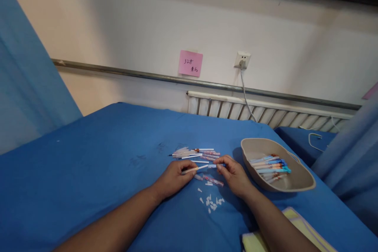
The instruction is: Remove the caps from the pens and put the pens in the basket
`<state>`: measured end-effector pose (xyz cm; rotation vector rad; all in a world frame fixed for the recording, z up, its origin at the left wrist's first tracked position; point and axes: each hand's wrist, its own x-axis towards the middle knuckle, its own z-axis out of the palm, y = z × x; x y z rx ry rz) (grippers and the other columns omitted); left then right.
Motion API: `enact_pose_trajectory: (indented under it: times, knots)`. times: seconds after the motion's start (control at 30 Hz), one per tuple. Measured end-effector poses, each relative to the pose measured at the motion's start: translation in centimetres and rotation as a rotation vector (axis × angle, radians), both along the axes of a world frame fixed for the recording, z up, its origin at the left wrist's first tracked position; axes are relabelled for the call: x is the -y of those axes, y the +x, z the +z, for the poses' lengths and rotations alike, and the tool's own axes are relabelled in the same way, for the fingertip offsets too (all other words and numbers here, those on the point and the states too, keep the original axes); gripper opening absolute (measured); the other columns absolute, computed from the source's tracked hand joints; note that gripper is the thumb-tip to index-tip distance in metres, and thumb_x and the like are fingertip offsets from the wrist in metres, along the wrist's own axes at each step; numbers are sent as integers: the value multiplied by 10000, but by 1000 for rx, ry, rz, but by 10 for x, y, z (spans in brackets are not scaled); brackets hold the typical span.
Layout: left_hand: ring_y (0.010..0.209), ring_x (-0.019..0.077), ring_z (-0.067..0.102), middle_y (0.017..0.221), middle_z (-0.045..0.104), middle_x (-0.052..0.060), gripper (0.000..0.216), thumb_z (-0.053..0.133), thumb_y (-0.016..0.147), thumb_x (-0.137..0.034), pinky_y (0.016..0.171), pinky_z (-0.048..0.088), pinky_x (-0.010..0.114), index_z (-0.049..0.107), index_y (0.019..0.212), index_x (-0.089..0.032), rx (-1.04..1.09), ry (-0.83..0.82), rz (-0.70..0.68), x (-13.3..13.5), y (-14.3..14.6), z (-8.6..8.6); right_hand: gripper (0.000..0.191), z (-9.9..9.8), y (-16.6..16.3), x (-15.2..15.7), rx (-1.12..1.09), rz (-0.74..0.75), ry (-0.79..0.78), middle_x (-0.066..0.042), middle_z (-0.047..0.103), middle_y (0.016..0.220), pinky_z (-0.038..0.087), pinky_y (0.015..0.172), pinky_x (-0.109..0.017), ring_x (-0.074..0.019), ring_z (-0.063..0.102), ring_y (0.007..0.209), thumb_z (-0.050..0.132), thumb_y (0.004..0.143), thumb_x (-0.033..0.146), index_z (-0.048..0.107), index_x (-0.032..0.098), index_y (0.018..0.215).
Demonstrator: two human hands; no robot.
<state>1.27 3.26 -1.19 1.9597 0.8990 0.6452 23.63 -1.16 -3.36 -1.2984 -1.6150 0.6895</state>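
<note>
- Head view: our left hand [174,177] pinches a thin pale stick [193,169] between thumb and fingertips, with its free end pointing toward three o'clock.
- Our right hand [233,175] closes its fingertips on a short clear piece [213,165] just beside that free end. We cannot tell whether the two parts touch.
- Both hands rest low on the blue cloth [88,173], with the held parts between them.
- Done, as we judge it: a small batch of finished pens [270,164] lies together in the beige tray [295,183], at three o'clock of the right hand.
- Left, as we judge it:
  - a loose pile of parts [195,152] waits at twelve o'clock of the hands;
  - a clear barrel [213,181] lies just below the hands;
  - a scatter of small white caps [211,201] sits at six o'clock.
- The work looks partway through.
- The cloth covers the whole table and shows faint dark smudges at eleven o'clock of the left hand.
- A yellow striped pad [298,220] lies at five o'clock of the right hand.
- The wall behind is pale and carries a metal rail [118,71].
- A pink note [190,63] hangs at twelve o'clock, with a socket [242,60] and its cable at three o'clock of the note.
- A radiator [265,112] runs beneath them.
- A blue curtain [23,78] hangs at nine o'clock.
</note>
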Motion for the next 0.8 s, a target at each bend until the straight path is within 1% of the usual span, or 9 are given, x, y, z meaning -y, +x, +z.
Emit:
enact_pose_trajectory:
  times: [0.2, 0.43, 0.6, 0.7, 0.8]
  knots:
    - [679, 159, 518, 719, 608, 7, 230, 509, 800, -332, 620, 383, 220, 675, 838, -176, -12, -8, -22, 1, 0, 4, 193, -1, -2, 1, -18, -7, -33, -18, 552, 802, 456, 639, -266, -151, 548, 691, 472, 826, 295, 614, 196, 912]
    - [656, 150, 512, 705, 598, 5, 260, 502, 810, -355, 609, 380, 217, 671, 848, -161, -21, -1, -26, 0, 0, 1, 192, -4, -2, -1, -49, -8, -49, -13, 562, 784, 460, 628, -262, -151, 550, 675, 479, 822, 308, 610, 197, 906]
    - [632, 139, 497, 690, 586, 1, 225, 507, 809, -311, 588, 367, 209, 670, 838, -159, -22, 20, -47, 2, 0, 1, 167, -6, -6, 2, -55, 20, -79, -1, 565, 737, 435, 576, -237, -145, 537, 652, 499, 815, 297, 610, 205, 899]
    - [664, 145, 518, 724, 607, 6, 205, 515, 804, -285, 608, 378, 211, 672, 853, -163, -6, -12, -65, 5, 2, 2, 158, -5, -11, 5, -57, 21, -91, 6, 572, 713, 420, 549, -224, -138, 532, 628, 510, 812, 297, 607, 202, 894]
    - [708, 155, 540, 757, 629, 6, 205, 512, 808, -283, 641, 390, 216, 675, 864, -172, 16, -41, -89, 9, 4, 4, 136, -1, -15, 8, -45, 35, -80, 8, 580, 719, 424, 567, -224, -134, 538, 626, 521, 809, 286, 605, 197, 869]
